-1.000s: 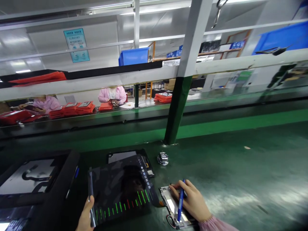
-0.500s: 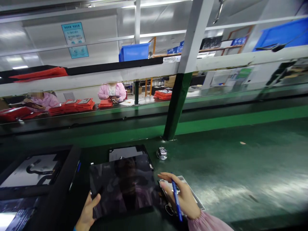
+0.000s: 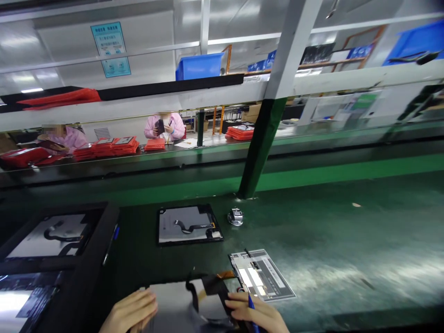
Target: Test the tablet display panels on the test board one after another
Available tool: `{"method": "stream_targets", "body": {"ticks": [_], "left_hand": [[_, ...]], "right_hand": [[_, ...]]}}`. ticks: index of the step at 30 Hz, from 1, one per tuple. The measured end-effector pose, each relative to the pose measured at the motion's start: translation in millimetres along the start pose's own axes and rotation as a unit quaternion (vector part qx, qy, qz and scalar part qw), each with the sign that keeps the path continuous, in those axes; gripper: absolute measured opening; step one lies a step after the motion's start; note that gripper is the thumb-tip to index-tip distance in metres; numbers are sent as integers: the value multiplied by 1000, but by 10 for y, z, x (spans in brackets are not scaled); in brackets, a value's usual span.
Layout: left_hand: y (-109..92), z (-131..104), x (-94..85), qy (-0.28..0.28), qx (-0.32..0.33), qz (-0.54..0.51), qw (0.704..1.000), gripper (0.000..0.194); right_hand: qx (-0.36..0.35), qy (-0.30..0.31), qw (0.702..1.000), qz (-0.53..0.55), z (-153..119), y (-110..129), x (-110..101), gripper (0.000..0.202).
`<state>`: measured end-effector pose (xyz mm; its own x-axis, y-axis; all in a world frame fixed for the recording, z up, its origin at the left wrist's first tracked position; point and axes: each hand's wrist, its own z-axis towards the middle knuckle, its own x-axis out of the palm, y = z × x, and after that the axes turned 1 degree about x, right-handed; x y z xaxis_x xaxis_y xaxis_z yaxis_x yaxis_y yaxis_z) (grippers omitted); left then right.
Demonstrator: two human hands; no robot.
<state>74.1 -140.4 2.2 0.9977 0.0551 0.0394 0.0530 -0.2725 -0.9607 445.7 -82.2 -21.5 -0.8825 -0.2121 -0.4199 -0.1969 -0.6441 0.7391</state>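
Low at the front, a display panel (image 3: 170,303) shows its silvery back, with a dark flex cable (image 3: 193,296) running across it. My left hand (image 3: 133,311) grips the panel's left edge, fingers bent over it. At its right edge is my right hand (image 3: 255,314), fingers closed on the rim, with a blue pen (image 3: 252,312) tucked in the same hand. Just beyond the right hand lies a flat panel with a bare circuit side (image 3: 265,275). Farther back, another display panel (image 3: 185,225) rests back side up on the green bench (image 3: 333,231).
A small metal counter (image 3: 236,216) stands by the green and white post (image 3: 265,138). To the left is a black foam tray (image 3: 99,245) holding panels, with a pen (image 3: 111,243) on its edge. Two people in pink (image 3: 175,125) sit across the bench near red stacks (image 3: 126,145).
The panel has been turned from its glossy black face to its silvery back and brought lower and nearer. My right hand has moved down onto its right edge. The view has shifted slightly.
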Motion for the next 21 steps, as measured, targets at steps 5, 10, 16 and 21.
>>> {"method": "stream_targets", "body": {"ticks": [5, 10, 16, 21], "left_hand": [[-124, -94, 38, 69, 84, 187, 976, 27], [-169, 38, 97, 129, 150, 383, 902, 62], [-383, 145, 233, 91, 171, 403, 895, 55], [-548, 351, 693, 34, 126, 318, 939, 34]], "right_hand": [[104, -91, 990, -5, -2, -41, 4, 25], [255, -187, 939, 134, 74, 65, 267, 59], [251, -235, 939, 22, 206, 52, 482, 48], [245, -247, 936, -52, 198, -8, 502, 48]]}}
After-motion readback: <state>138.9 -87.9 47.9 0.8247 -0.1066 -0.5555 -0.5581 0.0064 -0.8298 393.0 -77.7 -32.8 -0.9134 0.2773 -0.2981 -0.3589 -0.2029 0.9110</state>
